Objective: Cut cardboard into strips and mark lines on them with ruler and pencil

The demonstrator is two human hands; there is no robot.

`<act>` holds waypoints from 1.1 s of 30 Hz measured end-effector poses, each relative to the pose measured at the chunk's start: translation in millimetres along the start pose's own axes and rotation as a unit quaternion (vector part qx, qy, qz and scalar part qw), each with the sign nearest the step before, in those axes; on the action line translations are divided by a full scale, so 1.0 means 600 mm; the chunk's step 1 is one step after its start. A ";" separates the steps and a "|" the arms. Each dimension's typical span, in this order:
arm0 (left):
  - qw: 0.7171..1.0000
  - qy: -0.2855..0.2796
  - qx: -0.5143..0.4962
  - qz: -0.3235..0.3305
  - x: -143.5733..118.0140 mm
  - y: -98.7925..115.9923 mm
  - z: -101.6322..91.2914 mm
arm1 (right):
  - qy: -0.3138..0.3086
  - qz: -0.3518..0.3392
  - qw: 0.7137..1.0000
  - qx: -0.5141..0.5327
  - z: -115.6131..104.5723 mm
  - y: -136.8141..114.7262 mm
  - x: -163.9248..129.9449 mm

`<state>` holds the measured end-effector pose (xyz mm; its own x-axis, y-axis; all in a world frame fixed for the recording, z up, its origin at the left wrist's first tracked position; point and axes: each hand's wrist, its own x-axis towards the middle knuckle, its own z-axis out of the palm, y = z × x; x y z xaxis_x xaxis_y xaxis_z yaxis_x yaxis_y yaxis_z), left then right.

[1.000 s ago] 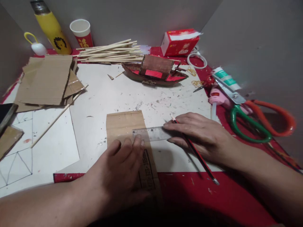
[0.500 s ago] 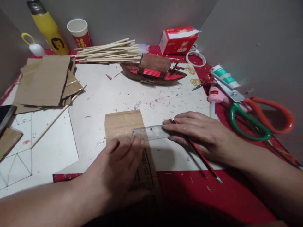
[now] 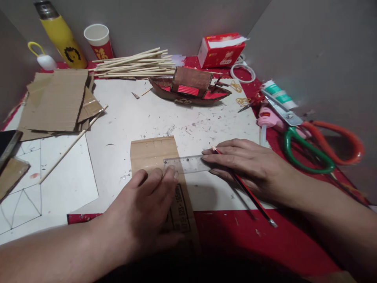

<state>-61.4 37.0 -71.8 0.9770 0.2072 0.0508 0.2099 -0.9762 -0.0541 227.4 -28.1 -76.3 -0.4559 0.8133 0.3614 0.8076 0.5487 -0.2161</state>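
A strip of brown cardboard (image 3: 153,151) with printed black lettering runs toward me across a white sheet. Over it lies my left hand (image 3: 147,204), fingertips pressed down on the strip and at the end of a clear ruler (image 3: 190,164), thumb apart. The ruler crosses the strip's right edge and passes beneath the fingers of my right hand (image 3: 246,169). That hand also keeps a red and black pencil (image 3: 253,198) tucked between its fingers, the tip pointing away from me. Part of the ruler is hidden under my right hand.
A model boat (image 3: 190,88) stands behind the strip, before a pile of wooden sticks (image 3: 135,65). Cardboard pieces (image 3: 55,102) are stacked at left, with a loose stick (image 3: 72,145) nearby. At right lie large scissors (image 3: 309,151) and a pink glue gun (image 3: 269,118).
Both hands, the ruler and the strip hold nearly the same place. The view has shifted very slightly; nothing was picked up or let go.
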 end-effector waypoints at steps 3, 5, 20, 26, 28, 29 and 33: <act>1.000 0.001 0.007 -0.010 0.002 0.002 -0.001 | -0.003 -0.003 1.000 -0.003 -0.001 -0.001 0.000; 1.000 0.006 0.012 -0.018 0.003 0.004 -0.001 | -0.005 -0.003 1.000 -0.004 -0.001 -0.002 0.000; 0.998 0.057 0.012 -0.016 0.004 0.010 0.002 | -0.008 0.018 1.000 0.014 -0.003 -0.001 -0.001; 0.998 0.061 0.005 -0.011 0.007 0.007 -0.001 | -0.009 0.012 1.000 -0.002 -0.004 -0.004 0.002; 0.998 0.060 0.002 -0.011 0.008 0.006 -0.002 | -0.012 0.009 1.000 -0.009 -0.004 -0.004 0.002; 0.998 0.060 0.002 -0.009 0.007 0.006 -0.002 | -0.013 0.008 1.000 -0.013 -0.005 -0.004 0.002; 0.999 0.051 0.007 -0.008 0.006 0.007 -0.001 | -0.013 0.001 1.000 -0.018 -0.006 -0.003 0.003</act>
<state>-57.3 33.6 -71.1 0.9646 0.2146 0.1530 0.2268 -0.9716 -0.0668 226.5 -28.3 -72.0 -0.4641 0.8191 0.3372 0.8208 0.5408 -0.1840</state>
